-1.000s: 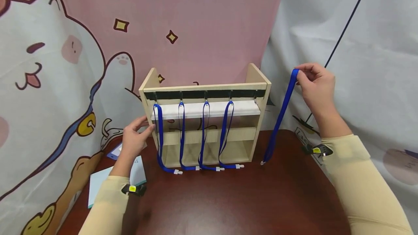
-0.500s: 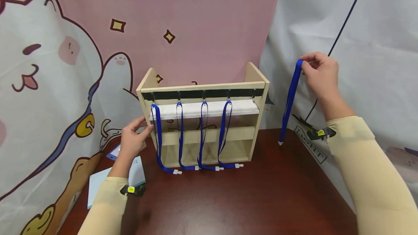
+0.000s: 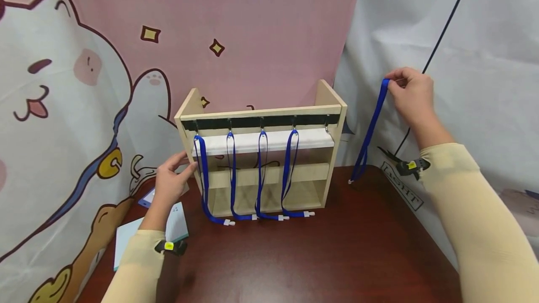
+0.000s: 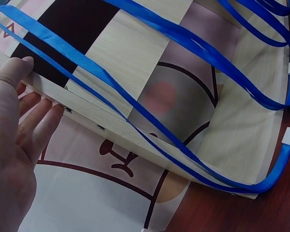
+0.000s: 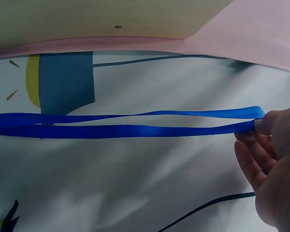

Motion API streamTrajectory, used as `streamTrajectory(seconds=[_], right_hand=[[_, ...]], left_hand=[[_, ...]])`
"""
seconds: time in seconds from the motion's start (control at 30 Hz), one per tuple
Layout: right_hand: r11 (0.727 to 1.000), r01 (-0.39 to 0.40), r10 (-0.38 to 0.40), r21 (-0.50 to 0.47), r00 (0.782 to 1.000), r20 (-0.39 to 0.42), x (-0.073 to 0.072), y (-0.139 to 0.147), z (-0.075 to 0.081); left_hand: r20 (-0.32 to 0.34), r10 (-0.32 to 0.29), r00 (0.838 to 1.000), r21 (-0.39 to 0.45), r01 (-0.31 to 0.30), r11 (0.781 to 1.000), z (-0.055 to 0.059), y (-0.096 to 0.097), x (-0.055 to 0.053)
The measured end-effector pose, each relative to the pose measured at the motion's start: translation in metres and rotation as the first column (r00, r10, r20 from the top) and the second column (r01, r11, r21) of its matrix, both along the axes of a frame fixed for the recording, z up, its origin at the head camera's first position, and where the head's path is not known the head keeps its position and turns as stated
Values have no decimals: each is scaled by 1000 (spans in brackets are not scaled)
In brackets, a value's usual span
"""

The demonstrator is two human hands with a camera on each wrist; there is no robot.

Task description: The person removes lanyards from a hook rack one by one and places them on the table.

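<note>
My right hand pinches the top of a blue lanyard between thumb and fingertips, to the right of a wooden rack. The strap hangs in a long loop, its white clip low over the table; in the right wrist view the lanyard shows two strands. My left hand grips the rack's left side panel; in the left wrist view the thumb lies on the panel's edge, other fingers along the outer face. Several blue lanyards hang from metal hooks on the rack's dark strip. The rightmost hook holds no lanyard.
White clips of the hung lanyards lie on the dark red table before the rack. A pale blue-edged pad and a blue-bordered card lie under the left forearm. Printed cloth closes off the back and sides.
My right hand has risen and moved slightly right with the lanyard, whose lower end has lifted and swings. My left hand stays at the rack.
</note>
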State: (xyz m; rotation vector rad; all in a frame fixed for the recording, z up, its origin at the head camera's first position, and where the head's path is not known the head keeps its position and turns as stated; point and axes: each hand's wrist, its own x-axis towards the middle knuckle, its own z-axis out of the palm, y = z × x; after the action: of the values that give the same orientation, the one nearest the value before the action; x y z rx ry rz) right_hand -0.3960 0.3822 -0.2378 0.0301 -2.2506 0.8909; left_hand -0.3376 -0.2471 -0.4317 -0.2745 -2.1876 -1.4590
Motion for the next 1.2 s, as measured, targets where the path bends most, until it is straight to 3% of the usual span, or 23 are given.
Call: streamTrajectory(seconds=[0.47,0.9,1.2], right_hand=[[999,4,-6,36,998,57,-1,8,-16],[997,-46,40,55,995,93,4,12,-46],[994,-66,61,88,997,55,-1,7,-71]], left_hand=[[-21,-15,1000,8,15,1000,-1,-1,-2],[-6,9,1000,-8,-9,1000,-4,-1,-5],[5,19,1000,-9,-19,1000,-3,2,-2]])
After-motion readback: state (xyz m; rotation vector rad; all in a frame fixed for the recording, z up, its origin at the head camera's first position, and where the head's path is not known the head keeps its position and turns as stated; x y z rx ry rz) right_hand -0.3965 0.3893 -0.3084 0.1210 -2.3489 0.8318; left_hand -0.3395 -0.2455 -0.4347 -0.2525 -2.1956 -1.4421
